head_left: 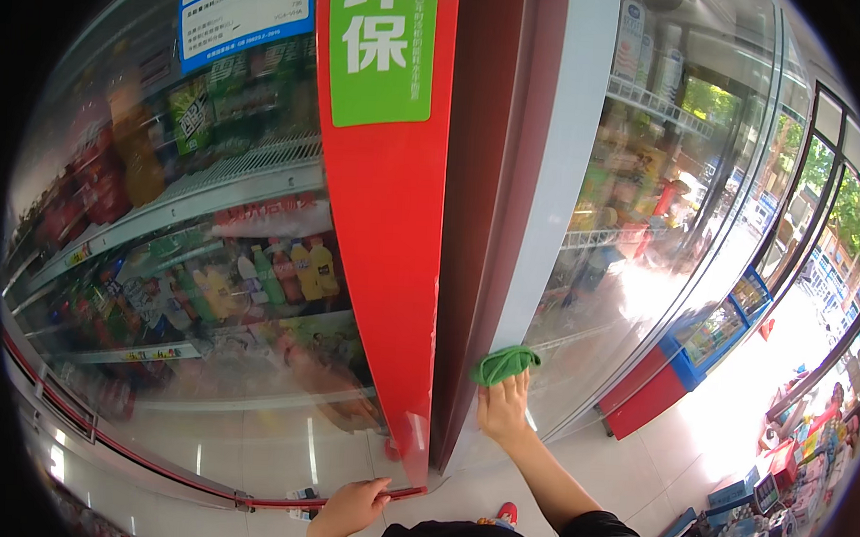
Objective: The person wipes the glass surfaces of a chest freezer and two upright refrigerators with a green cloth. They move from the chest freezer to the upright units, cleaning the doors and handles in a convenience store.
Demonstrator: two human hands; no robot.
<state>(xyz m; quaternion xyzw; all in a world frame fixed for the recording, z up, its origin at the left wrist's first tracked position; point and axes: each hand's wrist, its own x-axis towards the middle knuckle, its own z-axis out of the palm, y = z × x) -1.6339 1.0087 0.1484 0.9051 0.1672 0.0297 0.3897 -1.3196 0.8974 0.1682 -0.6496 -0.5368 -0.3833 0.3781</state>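
Observation:
My right hand [503, 408] presses a folded green cloth [506, 365] against the pale frame [526, 287] of the right-hand display cooler, low down where the frame meets the glass. The fingers lie over the cloth's lower edge. Near the bottom corner of the left-hand cooler, my left hand [351, 511] is beside the red lower trim [409, 493], with the index finger extended and nothing visible in it. Whether it touches the trim I cannot tell. A red door frame [385, 216] bearing a green sticker [381, 57] rises between the hands.
Bottled drinks [297, 270] stand on shelves behind the left cooler's glass. Between the coolers runs a narrow dark gap [468, 220]. To the right are a red-and-blue chest freezer [648, 393] and stacked goods [772, 506]. A red shoe [508, 513] shows on the tiled floor.

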